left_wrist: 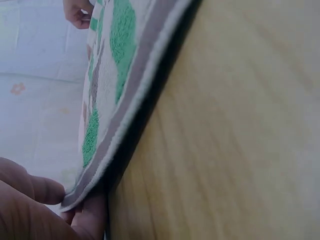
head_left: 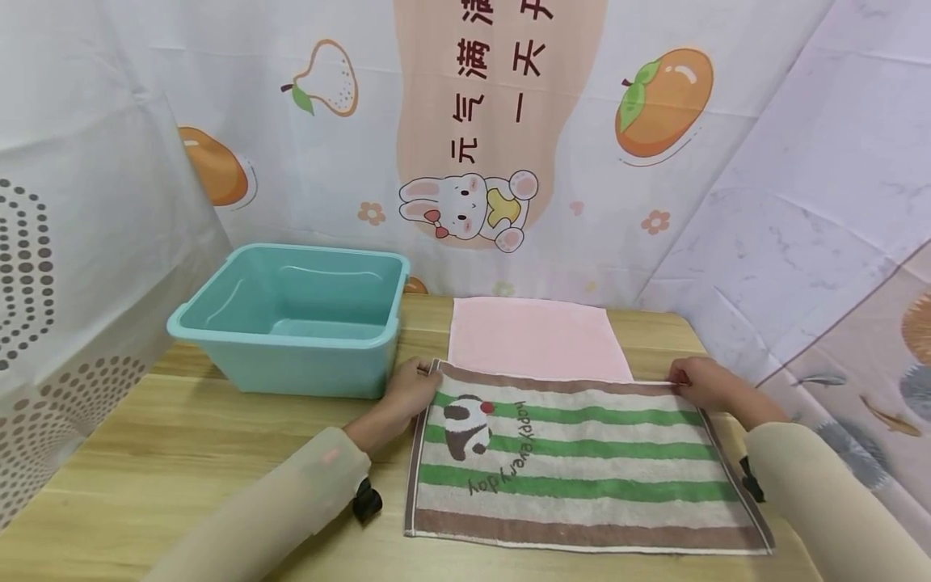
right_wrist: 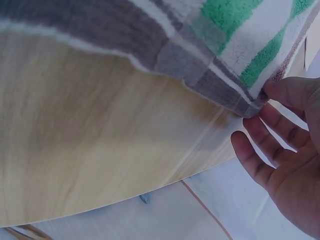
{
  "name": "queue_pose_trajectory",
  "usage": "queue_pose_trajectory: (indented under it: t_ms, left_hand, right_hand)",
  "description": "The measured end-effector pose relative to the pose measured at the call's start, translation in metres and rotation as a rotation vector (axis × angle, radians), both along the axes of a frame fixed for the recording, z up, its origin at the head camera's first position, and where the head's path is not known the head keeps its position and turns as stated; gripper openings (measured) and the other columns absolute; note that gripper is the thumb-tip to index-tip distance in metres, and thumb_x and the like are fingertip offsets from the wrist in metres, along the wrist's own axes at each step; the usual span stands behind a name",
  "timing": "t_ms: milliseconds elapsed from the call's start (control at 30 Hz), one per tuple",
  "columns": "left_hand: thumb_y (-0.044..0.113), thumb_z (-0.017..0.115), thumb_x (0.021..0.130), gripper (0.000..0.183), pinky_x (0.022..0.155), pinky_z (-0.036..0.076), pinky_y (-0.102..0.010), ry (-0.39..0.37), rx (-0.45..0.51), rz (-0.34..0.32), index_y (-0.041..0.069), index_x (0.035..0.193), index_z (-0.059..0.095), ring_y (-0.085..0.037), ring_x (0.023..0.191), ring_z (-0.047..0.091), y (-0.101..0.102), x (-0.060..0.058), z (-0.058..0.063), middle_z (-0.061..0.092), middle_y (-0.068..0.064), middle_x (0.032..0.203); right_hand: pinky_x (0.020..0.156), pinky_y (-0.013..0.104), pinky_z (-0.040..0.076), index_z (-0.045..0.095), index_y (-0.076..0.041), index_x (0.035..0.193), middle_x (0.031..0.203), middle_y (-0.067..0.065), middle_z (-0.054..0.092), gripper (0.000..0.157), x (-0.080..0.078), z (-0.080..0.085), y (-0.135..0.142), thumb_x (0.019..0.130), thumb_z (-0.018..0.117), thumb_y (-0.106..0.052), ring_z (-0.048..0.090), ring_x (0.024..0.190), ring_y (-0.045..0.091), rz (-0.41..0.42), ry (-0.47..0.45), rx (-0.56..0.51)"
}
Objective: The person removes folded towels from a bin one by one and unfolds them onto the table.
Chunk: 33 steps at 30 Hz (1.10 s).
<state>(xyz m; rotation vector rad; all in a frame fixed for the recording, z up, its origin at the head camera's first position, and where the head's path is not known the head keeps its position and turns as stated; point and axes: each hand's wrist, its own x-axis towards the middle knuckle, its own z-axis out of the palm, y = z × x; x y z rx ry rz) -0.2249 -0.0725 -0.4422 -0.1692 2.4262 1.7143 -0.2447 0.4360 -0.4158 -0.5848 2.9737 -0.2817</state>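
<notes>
A green-and-white striped towel (head_left: 582, 465) with brown borders and a panda picture lies spread over the table, its far edge slightly raised at the corners. My left hand (head_left: 413, 390) pinches its far left corner; in the left wrist view thumb and fingers of the left hand (left_wrist: 40, 205) close on that corner. At the far right corner, my right hand (head_left: 704, 383) pinches the towel's edge. The right wrist view shows the right hand (right_wrist: 287, 135) with thumb and fingertips on the corner, the other fingers loosely extended.
Beyond the striped towel lies a flat pink towel (head_left: 534, 335), its near edge covered by it. A teal plastic basin (head_left: 291, 368) stands at the back left, close to my left hand. The wooden table (head_left: 182, 461) meets a printed curtain (head_left: 349, 162) behind.
</notes>
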Motion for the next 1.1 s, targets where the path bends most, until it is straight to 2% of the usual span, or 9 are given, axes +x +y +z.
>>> queue_pose_trajectory:
  t_ms: [167, 500, 667, 767, 867, 967, 1033, 1100]
  left_hand:
    - [0.011, 0.056, 0.101, 0.014, 0.069, 0.051, -0.029, 0.037, -0.003, 0.027, 0.002, 0.111, 0.061, -0.022, 0.087, 0.063, 0.000, -0.003, -0.003, 0.066, -0.013, 0.102]
    - [0.008, 0.056, 0.100, 0.007, 0.062, 0.047, -0.028, 0.075, -0.037, 0.061, 0.002, 0.103, 0.058, -0.021, 0.079, 0.060, -0.004, 0.000, -0.001, 0.065, -0.013, 0.095]
    - [0.011, 0.056, 0.100, 0.012, 0.067, 0.050, -0.031, 0.068, -0.058, 0.049, 0.002, 0.107, 0.060, -0.023, 0.085, 0.062, -0.004, 0.001, 0.001, 0.066, -0.014, 0.099]
    - [0.018, 0.058, 0.102, 0.027, 0.077, 0.053, -0.036, 0.097, -0.132, -0.013, 0.001, 0.123, 0.060, -0.024, 0.096, 0.063, -0.003, 0.001, 0.006, 0.067, -0.015, 0.111]
    - [0.019, 0.061, 0.102, 0.044, 0.086, 0.054, -0.042, 0.180, -0.290, -0.156, -0.001, 0.139, 0.052, -0.026, 0.105, 0.062, -0.002, 0.003, 0.017, 0.064, -0.017, 0.124]
    - [0.017, 0.062, 0.101, 0.051, 0.092, 0.053, -0.048, 0.271, -0.469, -0.290, -0.004, 0.144, 0.046, -0.032, 0.112, 0.060, 0.001, 0.007, 0.031, 0.059, -0.022, 0.131]
    - [0.015, 0.062, 0.101, 0.049, 0.093, 0.052, -0.051, 0.333, -0.573, -0.333, -0.006, 0.142, 0.047, -0.036, 0.113, 0.060, 0.002, 0.011, 0.040, 0.057, -0.025, 0.130]
    - [0.016, 0.062, 0.101, 0.049, 0.092, 0.053, -0.052, 0.369, -0.645, -0.338, -0.006, 0.143, 0.047, -0.038, 0.113, 0.060, 0.003, 0.015, 0.047, 0.056, -0.025, 0.130]
  right_hand:
    - [0.065, 0.041, 0.051, 0.067, -0.005, 0.086, 0.077, 0.000, 0.064, 0.010, -0.001, 0.001, -0.003, 0.083, 0.065, 0.005, 0.058, 0.073, 0.017, 0.013, 0.003, 0.010]
    - [0.065, 0.040, 0.050, 0.066, -0.003, 0.087, 0.077, 0.000, 0.062, 0.008, -0.003, 0.006, -0.005, 0.083, 0.065, 0.004, 0.056, 0.072, 0.016, 0.025, 0.002, 0.008]
    - [0.063, 0.038, 0.049, 0.066, -0.003, 0.086, 0.075, -0.001, 0.061, 0.010, -0.003, 0.005, -0.006, 0.083, 0.066, 0.006, 0.054, 0.070, 0.015, 0.034, 0.010, -0.009]
    - [0.064, 0.038, 0.050, 0.067, -0.003, 0.087, 0.076, -0.001, 0.062, 0.009, -0.003, 0.005, -0.006, 0.083, 0.066, 0.005, 0.056, 0.070, 0.015, 0.039, 0.011, 0.001]
    - [0.066, 0.042, 0.052, 0.067, -0.003, 0.089, 0.079, 0.002, 0.065, 0.005, -0.002, 0.009, -0.007, 0.085, 0.068, 0.002, 0.060, 0.073, 0.020, 0.030, 0.014, 0.024]
    - [0.071, 0.049, 0.053, 0.067, 0.001, 0.093, 0.085, 0.008, 0.067, 0.006, -0.002, 0.015, -0.008, 0.088, 0.069, -0.003, 0.063, 0.079, 0.028, 0.021, 0.029, 0.035]
    - [0.073, 0.053, 0.053, 0.067, 0.003, 0.097, 0.088, 0.013, 0.067, 0.010, -0.002, 0.021, -0.012, 0.090, 0.068, -0.004, 0.064, 0.083, 0.034, 0.017, 0.037, 0.025]
    - [0.076, 0.056, 0.053, 0.066, 0.006, 0.102, 0.093, 0.017, 0.067, 0.015, -0.002, 0.027, -0.018, 0.093, 0.067, -0.005, 0.065, 0.088, 0.038, 0.020, 0.040, 0.016]
